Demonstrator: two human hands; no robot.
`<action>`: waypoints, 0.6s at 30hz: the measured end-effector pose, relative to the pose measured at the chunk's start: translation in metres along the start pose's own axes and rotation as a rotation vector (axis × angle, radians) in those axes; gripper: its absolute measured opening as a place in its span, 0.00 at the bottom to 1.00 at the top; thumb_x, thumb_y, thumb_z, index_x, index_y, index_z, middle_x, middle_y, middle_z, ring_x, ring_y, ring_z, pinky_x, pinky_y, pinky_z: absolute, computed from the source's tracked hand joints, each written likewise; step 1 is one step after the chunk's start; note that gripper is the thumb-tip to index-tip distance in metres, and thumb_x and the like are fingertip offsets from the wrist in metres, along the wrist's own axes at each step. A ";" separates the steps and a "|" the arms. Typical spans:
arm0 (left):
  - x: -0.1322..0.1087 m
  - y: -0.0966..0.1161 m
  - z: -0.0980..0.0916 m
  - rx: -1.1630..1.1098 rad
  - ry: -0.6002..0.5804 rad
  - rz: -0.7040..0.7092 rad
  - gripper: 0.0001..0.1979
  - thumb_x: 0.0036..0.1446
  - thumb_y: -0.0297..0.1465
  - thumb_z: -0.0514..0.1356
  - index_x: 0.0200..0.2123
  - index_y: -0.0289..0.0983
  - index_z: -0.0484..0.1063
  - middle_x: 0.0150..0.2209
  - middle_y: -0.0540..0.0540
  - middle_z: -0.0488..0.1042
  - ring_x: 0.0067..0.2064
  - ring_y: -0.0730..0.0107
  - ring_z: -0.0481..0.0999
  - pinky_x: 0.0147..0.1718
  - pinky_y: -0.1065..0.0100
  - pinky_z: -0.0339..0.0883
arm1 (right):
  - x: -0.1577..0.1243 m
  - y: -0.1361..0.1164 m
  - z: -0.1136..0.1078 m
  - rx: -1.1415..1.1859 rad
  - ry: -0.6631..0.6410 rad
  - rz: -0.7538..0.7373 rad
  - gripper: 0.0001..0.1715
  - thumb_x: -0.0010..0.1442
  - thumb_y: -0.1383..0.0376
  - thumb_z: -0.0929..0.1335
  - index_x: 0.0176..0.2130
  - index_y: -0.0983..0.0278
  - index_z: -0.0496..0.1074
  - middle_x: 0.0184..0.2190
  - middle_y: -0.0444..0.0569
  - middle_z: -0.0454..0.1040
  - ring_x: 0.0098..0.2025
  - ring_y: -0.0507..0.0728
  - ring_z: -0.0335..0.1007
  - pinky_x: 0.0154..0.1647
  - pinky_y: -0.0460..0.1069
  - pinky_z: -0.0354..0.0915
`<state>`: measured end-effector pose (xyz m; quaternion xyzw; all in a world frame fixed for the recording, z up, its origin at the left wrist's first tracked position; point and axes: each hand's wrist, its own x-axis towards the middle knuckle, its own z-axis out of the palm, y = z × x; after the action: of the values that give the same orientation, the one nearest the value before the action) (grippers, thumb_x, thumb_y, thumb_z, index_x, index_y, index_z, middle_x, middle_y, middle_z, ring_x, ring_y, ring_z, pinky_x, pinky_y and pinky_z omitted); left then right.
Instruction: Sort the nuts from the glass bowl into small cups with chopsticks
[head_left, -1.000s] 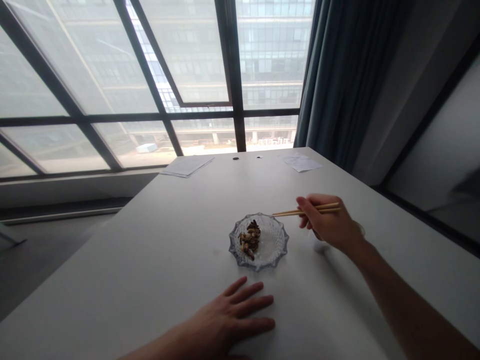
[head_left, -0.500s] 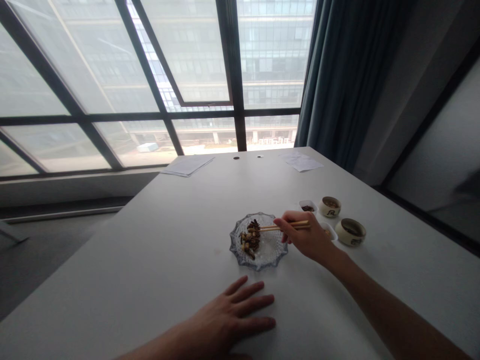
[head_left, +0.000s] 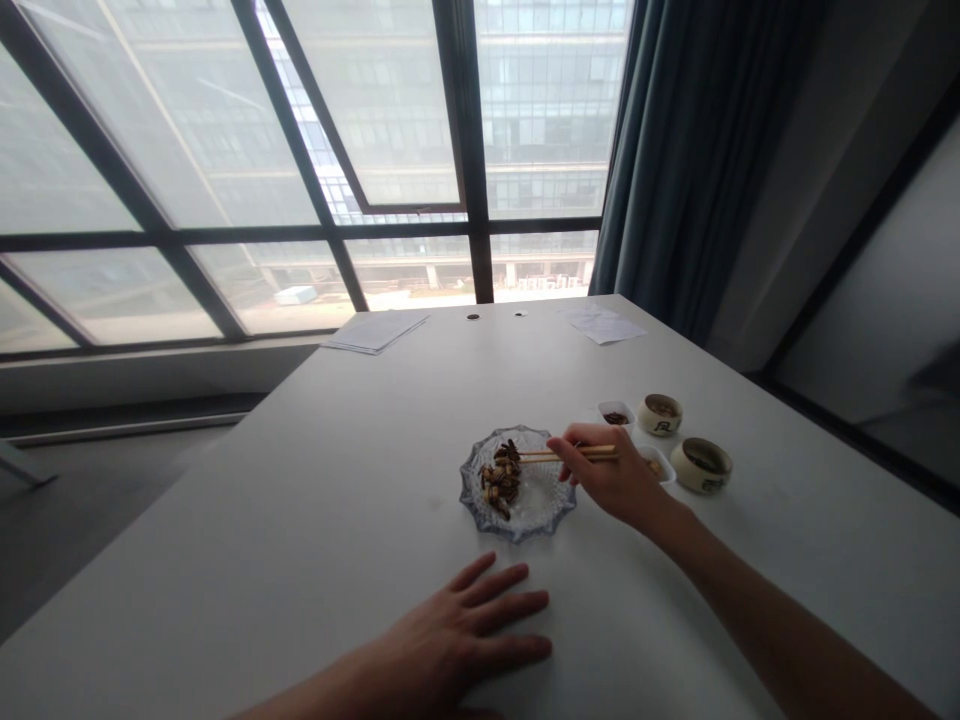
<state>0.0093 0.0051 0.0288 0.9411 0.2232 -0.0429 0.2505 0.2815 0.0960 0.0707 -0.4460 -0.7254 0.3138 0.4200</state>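
Observation:
A pair of wooden chopsticks (head_left: pixel 539 456) is held in my right hand (head_left: pixel 611 472), which hovers over the right side of a clear glass dish (head_left: pixel 551 508) with a scalloped rim. The chopstick tips meet a heap of dark brown and tan pieces (head_left: pixel 501 480) on the dish's left half. I cannot tell what these pieces are, nor whether one is pinched. Nearer to me, my left hand (head_left: pixel 480 625) lies on the table with its fingers spread, just below the dish and holding nothing.
Right of the dish stand two cream pots with dark characters, one nearer (head_left: pixel 701 466) and one farther (head_left: pixel 660 415). Beside them are two small white trays, one with dark bits (head_left: pixel 616 412), one partly behind my hand (head_left: pixel 658 466). Papers (head_left: pixel 375 332) lie at the white table's (head_left: pixel 285 530) far end.
The chopsticks have shifted very slightly in my right hand, their tips still at the heap. My left hand and the dish have stayed in place.

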 end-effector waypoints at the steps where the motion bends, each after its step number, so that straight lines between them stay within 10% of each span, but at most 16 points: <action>1: 0.000 0.000 0.000 -0.002 0.007 0.003 0.37 0.66 0.40 0.67 0.74 0.52 0.58 0.77 0.52 0.48 0.77 0.43 0.45 0.72 0.37 0.31 | 0.000 -0.001 0.000 0.007 -0.004 0.002 0.26 0.70 0.49 0.68 0.28 0.63 0.76 0.23 0.47 0.79 0.25 0.55 0.78 0.28 0.46 0.67; 18: 0.000 -0.003 0.003 0.004 0.068 0.054 0.37 0.65 0.39 0.67 0.74 0.51 0.59 0.77 0.49 0.52 0.77 0.43 0.47 0.73 0.40 0.32 | 0.000 -0.002 0.001 0.052 -0.019 0.039 0.28 0.70 0.45 0.68 0.29 0.63 0.77 0.24 0.49 0.81 0.27 0.56 0.79 0.29 0.47 0.69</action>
<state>0.0078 0.0055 0.0253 0.9481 0.2062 -0.0047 0.2421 0.2799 0.0953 0.0715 -0.4460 -0.7120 0.3450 0.4184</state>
